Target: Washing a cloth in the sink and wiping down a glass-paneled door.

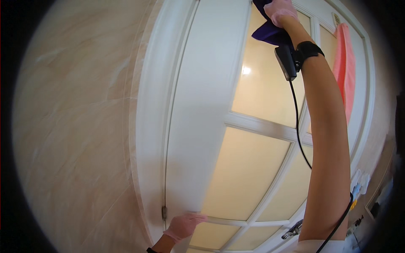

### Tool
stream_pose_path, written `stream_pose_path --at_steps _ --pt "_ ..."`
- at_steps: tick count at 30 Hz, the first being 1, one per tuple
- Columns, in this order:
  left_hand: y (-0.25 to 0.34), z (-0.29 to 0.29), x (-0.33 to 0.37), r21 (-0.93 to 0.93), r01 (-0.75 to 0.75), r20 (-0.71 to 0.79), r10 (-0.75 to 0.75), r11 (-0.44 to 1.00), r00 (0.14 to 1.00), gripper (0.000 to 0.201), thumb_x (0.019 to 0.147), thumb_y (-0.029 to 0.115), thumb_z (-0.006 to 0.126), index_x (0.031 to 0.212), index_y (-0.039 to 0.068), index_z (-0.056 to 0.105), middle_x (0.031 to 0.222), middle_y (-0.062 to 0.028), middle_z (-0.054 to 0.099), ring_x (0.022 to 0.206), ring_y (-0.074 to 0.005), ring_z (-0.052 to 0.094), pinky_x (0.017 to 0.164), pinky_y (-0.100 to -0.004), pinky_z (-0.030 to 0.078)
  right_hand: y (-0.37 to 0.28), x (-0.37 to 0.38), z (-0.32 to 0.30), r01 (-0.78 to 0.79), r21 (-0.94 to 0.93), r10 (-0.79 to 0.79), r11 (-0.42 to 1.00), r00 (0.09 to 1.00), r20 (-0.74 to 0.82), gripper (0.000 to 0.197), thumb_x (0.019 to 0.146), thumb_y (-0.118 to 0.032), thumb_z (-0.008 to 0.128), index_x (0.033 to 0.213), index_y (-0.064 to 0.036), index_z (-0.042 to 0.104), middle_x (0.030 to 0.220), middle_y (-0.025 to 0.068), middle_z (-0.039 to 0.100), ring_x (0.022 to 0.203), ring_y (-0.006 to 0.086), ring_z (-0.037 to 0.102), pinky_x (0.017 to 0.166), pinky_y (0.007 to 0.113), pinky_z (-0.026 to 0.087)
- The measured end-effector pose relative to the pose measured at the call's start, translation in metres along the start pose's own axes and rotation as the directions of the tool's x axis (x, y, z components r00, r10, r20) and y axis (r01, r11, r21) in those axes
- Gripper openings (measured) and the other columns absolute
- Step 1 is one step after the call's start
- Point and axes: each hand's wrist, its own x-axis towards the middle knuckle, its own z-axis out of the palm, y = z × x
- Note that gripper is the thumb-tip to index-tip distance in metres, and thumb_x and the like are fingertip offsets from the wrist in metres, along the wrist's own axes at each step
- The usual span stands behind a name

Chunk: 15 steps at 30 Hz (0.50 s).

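Observation:
My right hand point(282, 11), in a thin pink glove, is raised high and closed on a dark purple cloth point(270, 36). The cloth lies by the upper glass pane point(263, 84) of a white door point(198, 92), and part of it is cut off by the top of the view. Low down, my left hand point(185, 226), gloved in pink too, rests by the door's white frame strip with its fingers stretched out toward the panes. Nothing shows in that hand.
A marbled beige wall point(80, 126) fills the left side. A hinge point(164, 213) sits near my left hand, and a metal door handle point(292, 230) is beside my right forearm. A pink towel point(346, 63) hangs at the right. A black cable point(296, 114) trails from a wrist-worn device point(287, 61).

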Motion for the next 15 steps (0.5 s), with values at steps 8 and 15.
stream_pose_path --at_steps 8,15 --pt "-0.009 -0.008 -0.022 0.024 0.194 -0.070 -0.191 0.981 0.979 0.020 0.084 0.015 0.047 0.093 0.018 0.064 0.102 0.0033 0.063 0.091 -0.0161 0.060 0.076 -0.0271 0.051 -0.025 -0.070 0.026 0.255 0.493 -0.212 0.832 0.967 -0.141 0.037 0.076 -0.004 0.045 0.111 -0.0050 0.056 0.118 0.0190 0.050 0.108 0.0360 0.049 0.093 0.038 0.040" --pt "-0.009 -0.015 -0.006 -0.114 0.236 0.009 -0.237 0.965 0.972 0.024 0.085 0.013 0.044 0.099 0.019 0.063 0.105 0.0030 0.062 0.093 -0.0173 0.059 0.077 -0.0278 0.050 -0.009 0.000 0.020 -0.244 0.503 0.360 0.829 0.921 -0.147 0.027 0.081 -0.015 0.047 0.100 -0.0055 0.063 0.113 0.0162 0.056 0.109 0.0302 0.050 0.092 0.035 0.041"
